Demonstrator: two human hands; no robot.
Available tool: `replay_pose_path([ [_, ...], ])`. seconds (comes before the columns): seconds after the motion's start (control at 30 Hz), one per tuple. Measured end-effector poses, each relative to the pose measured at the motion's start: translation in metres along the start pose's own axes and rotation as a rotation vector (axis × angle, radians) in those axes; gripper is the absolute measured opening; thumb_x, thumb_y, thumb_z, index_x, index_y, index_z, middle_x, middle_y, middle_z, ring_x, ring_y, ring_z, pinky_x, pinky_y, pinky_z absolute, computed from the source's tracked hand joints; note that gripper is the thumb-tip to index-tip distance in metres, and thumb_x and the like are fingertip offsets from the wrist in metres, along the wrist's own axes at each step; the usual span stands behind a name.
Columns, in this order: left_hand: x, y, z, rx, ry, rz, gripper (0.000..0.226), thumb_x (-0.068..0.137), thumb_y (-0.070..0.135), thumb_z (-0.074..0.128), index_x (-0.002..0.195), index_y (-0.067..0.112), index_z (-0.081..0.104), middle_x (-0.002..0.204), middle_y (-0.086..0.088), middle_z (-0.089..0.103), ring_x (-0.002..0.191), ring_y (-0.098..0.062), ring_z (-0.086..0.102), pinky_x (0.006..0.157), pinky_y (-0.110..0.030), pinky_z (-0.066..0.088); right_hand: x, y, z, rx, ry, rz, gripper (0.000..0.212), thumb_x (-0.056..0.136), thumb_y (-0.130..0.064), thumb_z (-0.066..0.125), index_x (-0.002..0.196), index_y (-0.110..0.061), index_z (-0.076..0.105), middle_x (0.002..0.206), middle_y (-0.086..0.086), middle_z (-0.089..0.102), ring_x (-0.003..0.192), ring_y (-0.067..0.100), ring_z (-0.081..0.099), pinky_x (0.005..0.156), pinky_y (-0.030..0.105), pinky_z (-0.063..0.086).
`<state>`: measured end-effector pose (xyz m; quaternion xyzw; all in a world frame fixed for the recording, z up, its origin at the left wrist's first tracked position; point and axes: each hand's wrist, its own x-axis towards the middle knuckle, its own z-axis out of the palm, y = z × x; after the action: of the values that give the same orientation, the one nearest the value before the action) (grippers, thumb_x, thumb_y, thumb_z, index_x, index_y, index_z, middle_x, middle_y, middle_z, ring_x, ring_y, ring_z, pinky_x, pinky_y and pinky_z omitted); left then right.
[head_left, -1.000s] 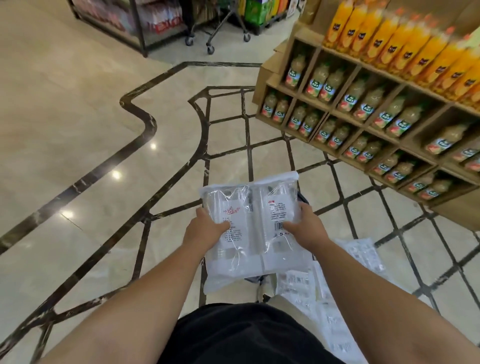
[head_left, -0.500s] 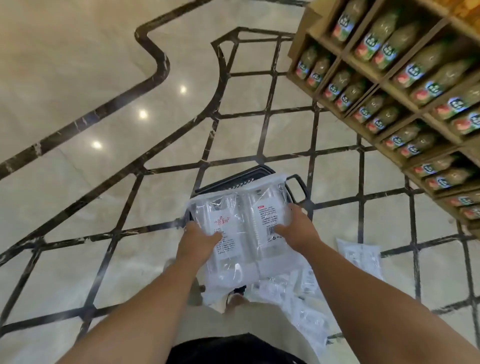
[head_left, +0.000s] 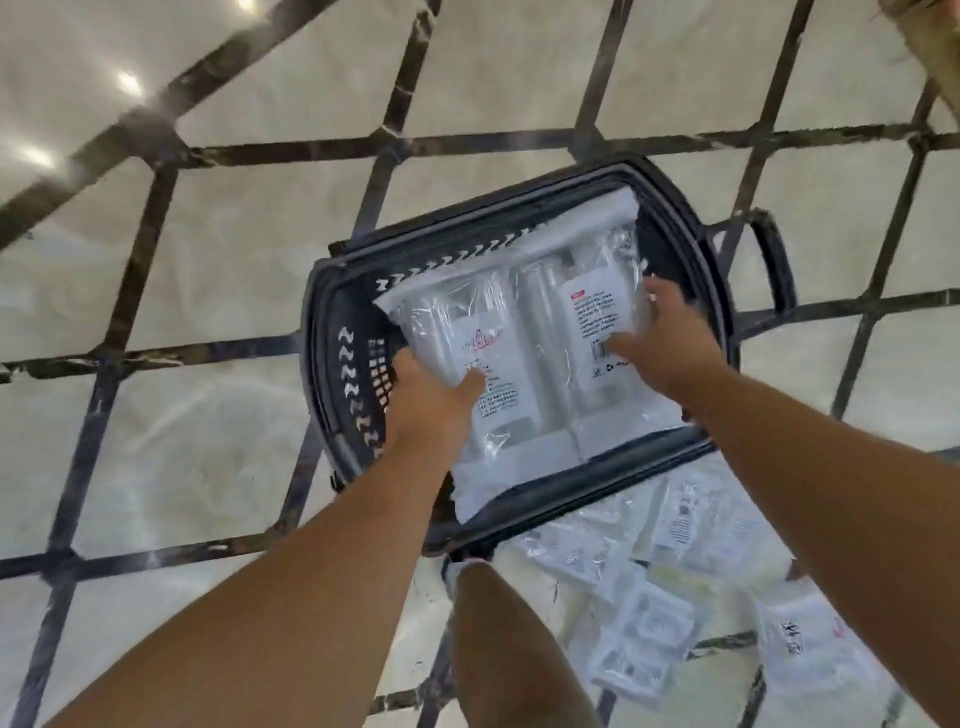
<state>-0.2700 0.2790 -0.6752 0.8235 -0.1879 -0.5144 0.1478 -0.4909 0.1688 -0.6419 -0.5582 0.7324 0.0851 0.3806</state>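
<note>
Pale marble floor (head_left: 208, 270) with dark inlaid lines fills the frame; a black shopping basket (head_left: 332, 312) sits at centre; a clear plastic packet (head_left: 540, 364) spans its opening, left hand (head_left: 436, 400) gripping its left edge, right hand (head_left: 670, 343) its right; loose packets (head_left: 639, 639) lie lower right.

Hands: two are showing, the left hand (head_left: 431, 400) and the right hand (head_left: 670, 343), both holding the same thing.
Held: one clear packet (head_left: 540, 364) is being gripped.
Inside it: two labelled bottles (head_left: 441, 338) are lying side by side.
Container: one black basket (head_left: 332, 312) is sitting on the floor (head_left: 208, 457).
Grip: one handle (head_left: 774, 260) is sticking out at its far right.
Near right: at least four loose packets (head_left: 644, 639) are lying there; blur is hiding the exact count.
Far left: three light spots (head_left: 127, 83) are shining.
</note>
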Motion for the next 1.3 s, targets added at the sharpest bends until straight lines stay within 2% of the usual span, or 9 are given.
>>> replay_pose_path([
  [0.07, 0.039, -0.025, 0.029, 0.005, 0.025, -0.010, 0.072, 0.084, 0.042, 0.069, 0.139, 0.022, 0.026, 0.112, -0.002, 0.061, 0.078, -0.018, 0.060, 0.055, -0.025, 0.043, 0.039, 0.016, 0.039, -0.057, -0.031, -0.004, 0.061, 0.087, -0.026, 0.073, 0.136, -0.018, 0.037, 0.118, 0.004, 0.054, 0.092, 0.026, 0.051, 0.066, 0.033, 0.038],
  [0.43, 0.168, -0.103, 0.093, 0.241, 0.087, 0.027, 0.070, 0.087, 0.047, 0.068, 0.133, 0.013, 0.028, 0.111, -0.004, 0.057, 0.091, -0.026, 0.058, 0.074, -0.032, 0.042, 0.154, 0.067, 0.185, 0.044, -0.011, 0.013, 0.066, 0.085, -0.028, 0.073, 0.141, -0.021, 0.040, 0.118, 0.000, 0.059, 0.103, 0.025, 0.059, 0.086, 0.039, 0.051],
  [0.57, 0.170, -0.104, 0.107, 0.543, 0.307, 0.340, 0.095, 0.074, 0.036, 0.077, 0.146, 0.023, 0.015, 0.155, -0.009, 0.022, 0.128, -0.031, 0.042, 0.094, -0.043, 0.040, 0.158, 0.076, 0.189, 0.075, 0.008, -0.005, 0.066, 0.083, -0.026, 0.075, 0.141, -0.022, 0.042, 0.113, -0.008, 0.059, 0.098, 0.017, 0.060, 0.078, 0.032, 0.048],
  [0.73, 0.175, -0.091, 0.106, 0.926, 0.314, 0.626, 0.105, 0.070, 0.032, 0.077, 0.144, 0.029, 0.002, 0.161, -0.017, 0.009, 0.144, -0.036, 0.018, 0.112, -0.049, 0.021, 0.154, 0.074, 0.187, -0.038, -0.017, -0.019, 0.075, 0.082, -0.036, 0.073, 0.145, -0.022, 0.035, 0.128, 0.007, 0.058, 0.114, 0.030, 0.058, 0.095, 0.049, 0.050],
  [0.8, 0.173, -0.086, 0.097, 1.009, 0.283, 0.686, 0.106, 0.076, 0.037, 0.074, 0.146, 0.031, -0.007, 0.163, -0.016, 0.002, 0.145, -0.035, 0.014, 0.112, -0.050, 0.018, 0.152, 0.070, 0.183, -0.200, -0.035, -0.040, 0.080, 0.086, -0.039, 0.069, 0.150, -0.021, 0.026, 0.140, 0.013, 0.049, 0.126, 0.036, 0.050, 0.101, 0.053, 0.045],
  [0.87, 0.162, -0.076, 0.081, 1.080, 0.239, 0.779, 0.104, 0.083, 0.051, 0.066, 0.147, 0.032, -0.015, 0.163, -0.015, -0.005, 0.146, -0.034, 0.011, 0.111, -0.049, 0.015, 0.141, 0.058, 0.171, -0.445, -0.015, -0.093, 0.098, 0.090, -0.044, 0.067, 0.159, -0.021, 0.002, 0.164, 0.012, 0.018, 0.145, 0.038, 0.027, 0.114, 0.055, 0.032],
  [0.93, 0.138, -0.068, 0.061, 1.165, 0.181, 0.857, 0.105, 0.086, 0.063, 0.056, 0.146, 0.034, -0.025, 0.161, -0.014, -0.011, 0.147, -0.033, 0.009, 0.109, -0.047, 0.015, 0.116, 0.045, 0.151, -0.590, 0.022, -0.156, 0.116, 0.085, -0.052, 0.071, 0.158, -0.023, -0.014, 0.167, 0.012, -0.011, 0.152, 0.037, 0.009, 0.118, 0.056, 0.021],
  [1.03, 0.083, -0.043, 0.026, 1.218, 0.085, 0.863, 0.107, 0.085, 0.072, 0.047, 0.143, 0.038, -0.036, 0.158, -0.007, -0.023, 0.147, -0.031, 0.004, 0.112, -0.049, 0.017, 0.053, 0.031, 0.107, -0.574, 0.048, -0.206, 0.130, 0.076, -0.060, 0.077, 0.156, -0.026, -0.020, 0.164, 0.013, -0.025, 0.153, 0.036, 0.002, 0.120, 0.058, 0.018],
  [1.3, -0.131, 0.073, -0.095, 1.078, 0.145, 0.964, 0.104, 0.069, 0.066, 0.074, 0.152, 0.027, 0.025, 0.157, -0.021, 0.028, 0.136, -0.042, 0.038, 0.098, -0.059, 0.037, -0.171, -0.019, -0.070, -0.358, 0.043, -0.131, 0.126, 0.078, -0.063, 0.073, 0.155, -0.032, -0.021, 0.164, 0.015, -0.024, 0.152, 0.039, 0.001, 0.119, 0.057, 0.013],
])
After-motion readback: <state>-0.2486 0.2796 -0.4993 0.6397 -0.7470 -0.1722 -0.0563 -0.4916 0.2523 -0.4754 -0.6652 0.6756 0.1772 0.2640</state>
